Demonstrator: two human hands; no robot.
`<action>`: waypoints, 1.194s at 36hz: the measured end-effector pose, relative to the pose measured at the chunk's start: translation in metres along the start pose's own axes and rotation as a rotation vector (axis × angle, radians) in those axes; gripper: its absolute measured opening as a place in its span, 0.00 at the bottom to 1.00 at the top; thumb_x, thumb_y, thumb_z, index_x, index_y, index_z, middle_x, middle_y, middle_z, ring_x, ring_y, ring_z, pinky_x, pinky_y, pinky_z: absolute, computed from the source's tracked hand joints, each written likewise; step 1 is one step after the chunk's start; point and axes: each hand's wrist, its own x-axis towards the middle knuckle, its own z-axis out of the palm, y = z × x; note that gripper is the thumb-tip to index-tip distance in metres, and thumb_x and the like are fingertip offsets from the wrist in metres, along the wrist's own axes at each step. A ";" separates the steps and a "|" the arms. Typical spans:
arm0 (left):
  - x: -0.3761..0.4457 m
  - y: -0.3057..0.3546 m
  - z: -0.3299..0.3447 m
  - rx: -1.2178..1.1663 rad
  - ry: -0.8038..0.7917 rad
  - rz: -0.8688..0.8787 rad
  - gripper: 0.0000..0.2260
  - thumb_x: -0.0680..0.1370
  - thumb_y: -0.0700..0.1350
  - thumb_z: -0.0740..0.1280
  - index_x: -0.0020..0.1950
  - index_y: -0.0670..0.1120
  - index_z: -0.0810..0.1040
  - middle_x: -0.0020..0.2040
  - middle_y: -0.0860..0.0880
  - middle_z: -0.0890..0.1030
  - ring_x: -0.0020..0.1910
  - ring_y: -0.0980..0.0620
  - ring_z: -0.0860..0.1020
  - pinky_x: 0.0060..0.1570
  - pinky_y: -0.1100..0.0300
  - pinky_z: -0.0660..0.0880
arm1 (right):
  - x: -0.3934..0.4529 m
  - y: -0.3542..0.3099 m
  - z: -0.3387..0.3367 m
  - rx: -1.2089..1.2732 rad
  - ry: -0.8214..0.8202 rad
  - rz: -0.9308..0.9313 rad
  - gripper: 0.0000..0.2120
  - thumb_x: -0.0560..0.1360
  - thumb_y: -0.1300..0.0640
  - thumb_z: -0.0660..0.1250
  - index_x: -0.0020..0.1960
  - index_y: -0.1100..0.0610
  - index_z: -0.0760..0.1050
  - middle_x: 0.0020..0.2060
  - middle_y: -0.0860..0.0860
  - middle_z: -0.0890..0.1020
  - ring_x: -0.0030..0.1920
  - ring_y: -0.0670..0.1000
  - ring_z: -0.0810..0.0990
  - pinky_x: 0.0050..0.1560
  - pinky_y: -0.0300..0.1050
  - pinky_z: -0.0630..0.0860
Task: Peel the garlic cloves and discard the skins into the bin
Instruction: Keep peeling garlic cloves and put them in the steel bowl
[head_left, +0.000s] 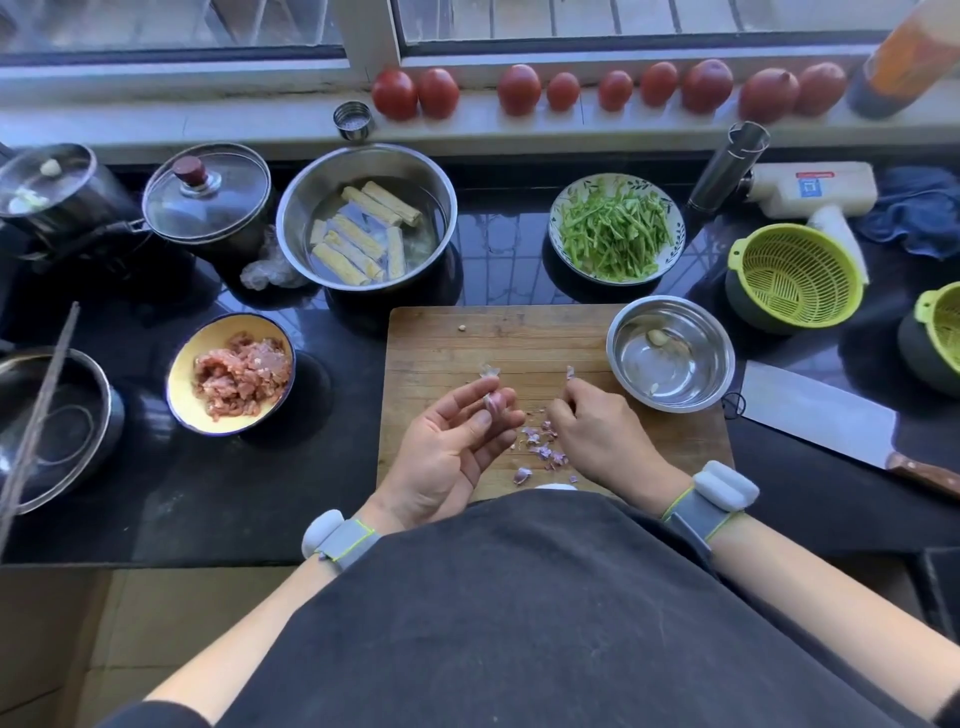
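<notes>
The left hand (447, 441) lies palm up over the near part of the pale wooden chopping board (441, 343), its thumb and fingertips curled round a small pinkish-white garlic clove (493, 402) that still wears purple-tinged papery skin, a loose flap of it sticking up above the fingers. Just to the right, the right hand (605, 434) is turned knuckles up with its fingertips drawn together, pinching a small scrap of pale skin (570, 372) lifted clear of the clove. Judging by this, the work stands mid-peel: one strip is off, and more remains wrapped on the clove. The next move would call for dropping that scrap, then picking at the remaining skin with a fingernail while the left hand turns the clove to offer a fresh edge. Between and below the hands, a scatter of purple and white skin fragments (540, 447) lies on the board, none of it yet cleared away; no bin is in view, so the discarding is still to do. Beyond the right hand, at the board's far right corner, a small round stainless steel bowl (623, 332) holds two pale peeled cloves (657, 336), suggesting the bare clove belongs there once it is clean.
</notes>
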 end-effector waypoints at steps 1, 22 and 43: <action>0.000 0.000 0.000 0.010 -0.003 0.000 0.12 0.80 0.30 0.62 0.60 0.39 0.79 0.55 0.40 0.84 0.46 0.46 0.84 0.47 0.58 0.83 | 0.002 0.005 0.003 -0.040 -0.011 0.006 0.10 0.80 0.52 0.59 0.41 0.54 0.71 0.38 0.54 0.81 0.42 0.60 0.78 0.45 0.54 0.75; 0.001 -0.003 -0.006 0.413 0.024 0.172 0.10 0.77 0.30 0.68 0.54 0.41 0.82 0.46 0.45 0.86 0.45 0.49 0.83 0.44 0.60 0.80 | -0.017 -0.033 -0.018 0.348 -0.099 -0.178 0.04 0.77 0.61 0.70 0.45 0.57 0.83 0.29 0.48 0.81 0.26 0.45 0.79 0.30 0.37 0.75; -0.005 0.000 -0.002 0.726 0.019 0.275 0.10 0.75 0.32 0.73 0.54 0.41 0.84 0.46 0.46 0.87 0.47 0.50 0.85 0.53 0.59 0.81 | -0.018 -0.033 -0.020 0.266 -0.119 -0.129 0.05 0.76 0.63 0.69 0.42 0.57 0.82 0.28 0.53 0.83 0.26 0.48 0.82 0.31 0.36 0.77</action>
